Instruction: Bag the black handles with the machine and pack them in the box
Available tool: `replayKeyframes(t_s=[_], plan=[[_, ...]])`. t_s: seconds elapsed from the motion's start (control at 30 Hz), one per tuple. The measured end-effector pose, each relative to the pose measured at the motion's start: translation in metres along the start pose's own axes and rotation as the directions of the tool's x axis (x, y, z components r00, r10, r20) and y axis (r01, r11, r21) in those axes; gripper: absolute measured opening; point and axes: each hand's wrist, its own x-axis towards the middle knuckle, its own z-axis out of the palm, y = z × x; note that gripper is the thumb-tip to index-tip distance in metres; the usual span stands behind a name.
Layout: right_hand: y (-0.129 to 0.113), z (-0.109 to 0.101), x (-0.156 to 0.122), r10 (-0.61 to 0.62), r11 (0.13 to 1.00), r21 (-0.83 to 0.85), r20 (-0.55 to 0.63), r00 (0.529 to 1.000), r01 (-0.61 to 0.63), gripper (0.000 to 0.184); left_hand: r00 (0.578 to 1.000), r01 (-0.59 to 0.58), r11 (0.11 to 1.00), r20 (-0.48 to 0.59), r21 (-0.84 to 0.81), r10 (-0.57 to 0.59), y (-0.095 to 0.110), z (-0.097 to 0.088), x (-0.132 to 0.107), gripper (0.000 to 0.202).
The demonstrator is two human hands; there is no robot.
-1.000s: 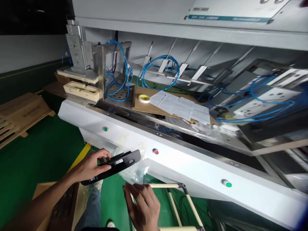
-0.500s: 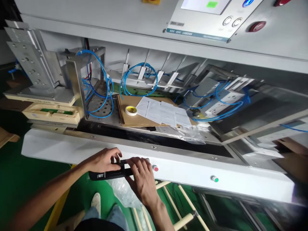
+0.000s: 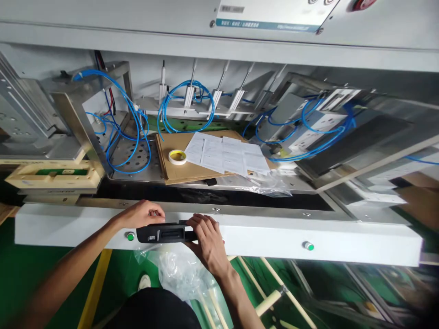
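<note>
Both my hands hold a long black plastic part (image 3: 163,233) level in front of the white front panel (image 3: 260,234) of a machine. My left hand (image 3: 140,214) is curled over the part's left end from above. The fingers of my right hand (image 3: 206,237) are wrapped round its right end. Just left of the part a green button (image 3: 130,236) shows on the panel. A crumpled clear plastic bag (image 3: 178,272) lies below the part, near my lap.
Inside the machine lie a cardboard sheet (image 3: 178,167), a roll of yellow tape (image 3: 177,157), printed papers (image 3: 226,155) and blue air hoses (image 3: 130,132). A beige fixture (image 3: 51,176) sits at left. Another green button (image 3: 307,246) is on the panel at right. The floor is green.
My right hand has come up and taken the part's right end. Both hands have lifted the part up in front of the white panel. My view has swung left and closer.
</note>
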Motion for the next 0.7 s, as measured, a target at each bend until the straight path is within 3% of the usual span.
replayKeyframes(t_s=[0.27,0.47,0.57,0.7], plan=[[0.015,0.015,-0.006,-0.095,0.995,-0.042,-0.031,0.995,0.093,0.024,0.983,0.091,0.995,-0.156,-0.034,-0.095,-0.016,0.013,0.015,0.031],[0.021,0.015,-0.014,-0.099,0.992,-0.094,-0.22,0.97,0.08,0.002,0.964,0.114,0.993,-0.239,-0.021,-0.116,-0.022,0.023,0.026,0.028],[0.025,0.016,-0.015,-0.084,0.991,-0.122,-0.27,0.959,0.052,0.007,0.96,0.103,0.995,-0.26,-0.011,-0.102,-0.022,0.026,0.032,0.026],[0.026,0.013,-0.014,-0.069,0.989,-0.144,-0.228,0.971,0.037,0.013,0.96,0.077,0.997,-0.27,0.004,-0.073,-0.017,0.027,0.039,0.025]])
